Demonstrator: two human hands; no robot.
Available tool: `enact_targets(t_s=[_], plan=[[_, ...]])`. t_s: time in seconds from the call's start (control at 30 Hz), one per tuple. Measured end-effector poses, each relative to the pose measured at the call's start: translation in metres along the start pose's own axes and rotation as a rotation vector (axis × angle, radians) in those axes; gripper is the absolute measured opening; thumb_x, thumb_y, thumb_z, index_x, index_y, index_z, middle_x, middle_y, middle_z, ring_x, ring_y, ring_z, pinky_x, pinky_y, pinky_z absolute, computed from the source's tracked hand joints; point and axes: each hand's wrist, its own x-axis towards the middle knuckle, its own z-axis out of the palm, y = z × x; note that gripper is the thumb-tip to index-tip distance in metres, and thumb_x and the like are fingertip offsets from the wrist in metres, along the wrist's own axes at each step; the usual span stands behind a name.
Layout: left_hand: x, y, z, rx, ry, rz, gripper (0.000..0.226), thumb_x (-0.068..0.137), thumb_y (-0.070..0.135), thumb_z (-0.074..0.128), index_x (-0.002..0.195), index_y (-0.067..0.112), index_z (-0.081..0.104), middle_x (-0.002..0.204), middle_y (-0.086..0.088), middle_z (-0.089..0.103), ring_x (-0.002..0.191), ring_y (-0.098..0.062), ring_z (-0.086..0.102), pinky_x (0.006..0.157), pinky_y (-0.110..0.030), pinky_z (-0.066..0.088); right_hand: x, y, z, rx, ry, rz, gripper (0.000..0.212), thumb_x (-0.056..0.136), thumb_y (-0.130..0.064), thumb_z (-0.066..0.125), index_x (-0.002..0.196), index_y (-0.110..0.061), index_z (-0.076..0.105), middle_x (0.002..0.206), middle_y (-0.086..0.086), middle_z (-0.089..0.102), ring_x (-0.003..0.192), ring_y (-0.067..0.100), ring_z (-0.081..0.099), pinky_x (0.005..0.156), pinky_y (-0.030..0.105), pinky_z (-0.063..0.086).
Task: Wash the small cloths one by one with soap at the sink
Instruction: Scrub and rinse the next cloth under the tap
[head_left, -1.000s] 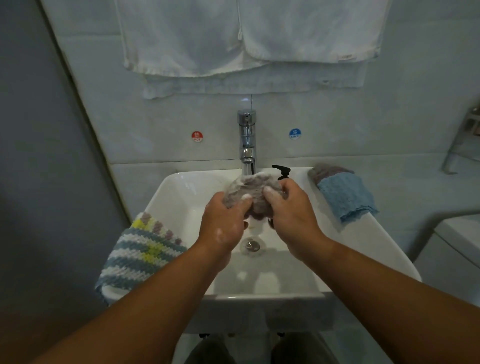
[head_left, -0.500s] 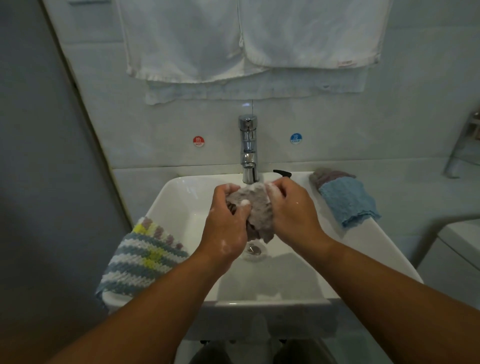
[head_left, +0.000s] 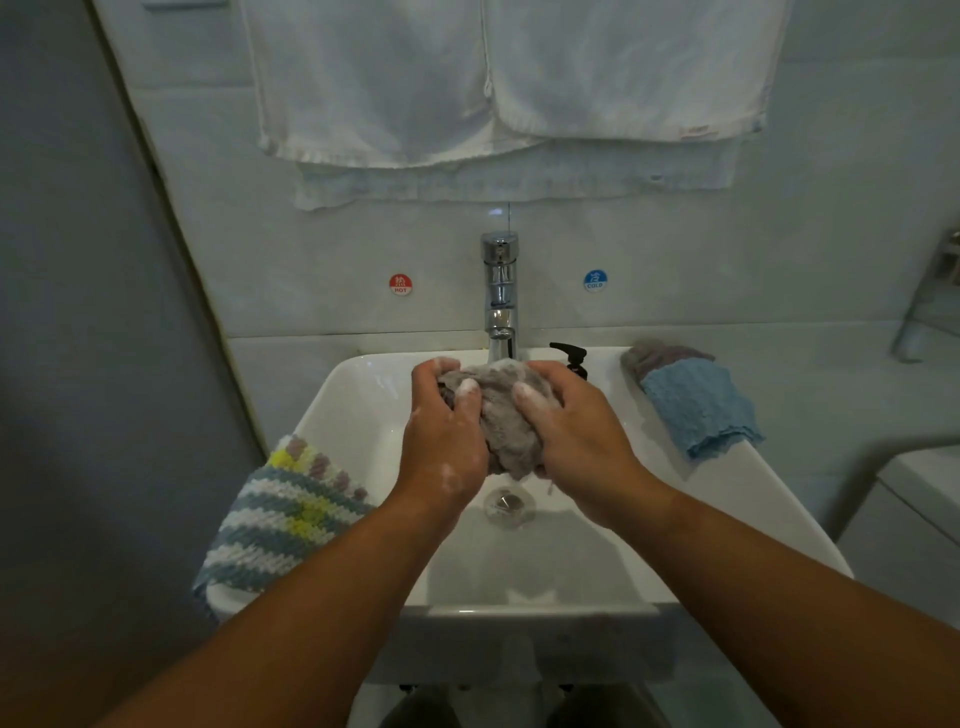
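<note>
A soapy grey cloth (head_left: 501, 415) is bunched up over the white sink (head_left: 587, 561), just below the chrome tap (head_left: 500, 291). My left hand (head_left: 444, 441) grips its left side and my right hand (head_left: 576, 431) grips its right side; foam sticks to both hands. On the sink's right rim lies a blue cloth (head_left: 698, 410) over a greyish-purple one (head_left: 657, 356). A striped knitted cloth (head_left: 283, 514) hangs over the left rim. The black pump of a soap bottle (head_left: 571, 356) shows behind my right hand.
White towels (head_left: 498, 88) hang on the wall above the tap. A red hot sticker (head_left: 400, 283) and a blue cold sticker (head_left: 594, 280) flank the tap. The drain (head_left: 508, 503) lies under my hands. A white fixture (head_left: 919, 514) stands at the right.
Both hands have kept kneading the grey cloth, shifting it between them and a little lower over the drain. The cloth is now bunched tighter between my palms.
</note>
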Motion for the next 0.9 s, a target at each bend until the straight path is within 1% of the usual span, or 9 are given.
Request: enact_targets(t_s=[0.1, 0.17, 0.23, 0.37, 0.43, 0.53, 0.63, 0.77, 0.9], plan=[[-0.012, -0.001, 0.009, 0.095, -0.07, 0.005, 0.012, 0.109, 0.037, 0.036, 0.115, 0.033, 0.045, 0.111, -0.003, 0.06, 0.098, -0.022, 0.063, 0.069, -0.038, 0.062, 0.01, -0.002, 0.0, -0.063, 0.173, -0.08, 0.017, 0.105, -0.03, 0.05, 0.107, -0.027, 0.066, 0.1, -0.005, 0.069, 0.095, 0.013, 0.069, 0.074, 0.031, 0.061], [-0.021, 0.0, 0.017, 0.101, -0.129, 0.033, 0.013, 0.109, 0.038, 0.036, 0.114, 0.033, 0.047, 0.108, 0.002, 0.061, 0.099, -0.02, 0.064, 0.08, -0.044, 0.063, 0.013, -0.004, 0.001, -0.134, 0.254, -0.077, 0.02, 0.105, -0.031, 0.048, 0.095, -0.029, 0.065, 0.091, -0.007, 0.069, 0.089, 0.013, 0.067, 0.077, 0.034, 0.057], [-0.02, 0.001, 0.02, 0.084, -0.114, 0.047, 0.015, 0.11, 0.036, 0.035, 0.114, 0.031, 0.048, 0.107, 0.0, 0.062, 0.098, -0.022, 0.066, 0.082, -0.048, 0.063, 0.007, -0.002, 0.007, -0.204, 0.226, -0.042, 0.026, 0.106, -0.034, 0.043, 0.09, -0.03, 0.063, 0.087, -0.007, 0.067, 0.083, 0.01, 0.065, 0.073, 0.03, 0.054], [-0.003, 0.004, 0.017, 0.047, -0.001, -0.04, 0.018, 0.11, 0.029, 0.032, 0.113, 0.029, 0.05, 0.103, -0.003, 0.064, 0.095, -0.026, 0.066, 0.084, -0.053, 0.061, -0.016, -0.001, 0.021, -0.207, 0.105, -0.086, 0.023, 0.107, -0.035, 0.045, 0.098, -0.022, 0.061, 0.083, -0.006, 0.068, 0.074, 0.005, 0.066, 0.054, 0.011, 0.048], [-0.008, 0.004, 0.02, 0.042, -0.026, -0.037, 0.022, 0.111, 0.032, 0.03, 0.116, 0.028, 0.05, 0.105, -0.002, 0.064, 0.095, -0.023, 0.066, 0.085, -0.05, 0.061, -0.009, 0.0, 0.019, -0.284, 0.128, -0.12, 0.022, 0.106, -0.033, 0.047, 0.097, -0.019, 0.06, 0.081, -0.009, 0.064, 0.072, 0.005, 0.063, 0.055, 0.01, 0.046], [-0.022, 0.004, 0.024, 0.095, -0.098, 0.024, 0.023, 0.111, 0.035, 0.029, 0.12, 0.029, 0.049, 0.106, 0.0, 0.063, 0.092, -0.015, 0.066, 0.076, -0.035, 0.063, 0.011, 0.003, 0.012, -0.449, 0.195, -0.048, 0.017, 0.105, -0.03, 0.049, 0.094, -0.022, 0.06, 0.081, -0.012, 0.058, 0.075, 0.006, 0.059, 0.059, 0.016, 0.042], [-0.014, 0.0, 0.019, 0.118, -0.069, 0.066, 0.021, 0.111, 0.031, 0.031, 0.114, 0.028, 0.051, 0.104, -0.003, 0.064, 0.093, -0.02, 0.066, 0.08, -0.044, 0.062, 0.004, 0.007, 0.016, -0.352, 0.153, -0.003, 0.009, 0.103, -0.026, 0.053, 0.1, -0.021, 0.06, 0.086, -0.006, 0.063, 0.078, 0.012, 0.062, 0.059, 0.021, 0.046], [0.0, -0.003, 0.015, 0.11, 0.027, -0.016, 0.018, 0.111, 0.029, 0.032, 0.116, 0.028, 0.049, 0.105, -0.005, 0.065, 0.092, -0.022, 0.065, 0.085, -0.047, 0.06, -0.019, 0.003, 0.024, -0.292, 0.07, -0.134, 0.009, 0.105, -0.025, 0.052, 0.107, -0.018, 0.058, 0.085, -0.011, 0.059, 0.075, 0.005, 0.06, 0.059, 0.008, 0.046], [-0.016, -0.002, 0.021, 0.07, -0.101, -0.005, 0.021, 0.112, 0.034, 0.03, 0.11, 0.033, 0.051, 0.101, 0.003, 0.064, 0.092, -0.014, 0.066, 0.076, -0.038, 0.063, 0.0, 0.004, 0.014, -0.381, 0.174, -0.135, 0.006, 0.103, -0.021, 0.055, 0.097, -0.022, 0.055, 0.083, -0.012, 0.057, 0.077, 0.006, 0.058, 0.058, 0.011, 0.041]])
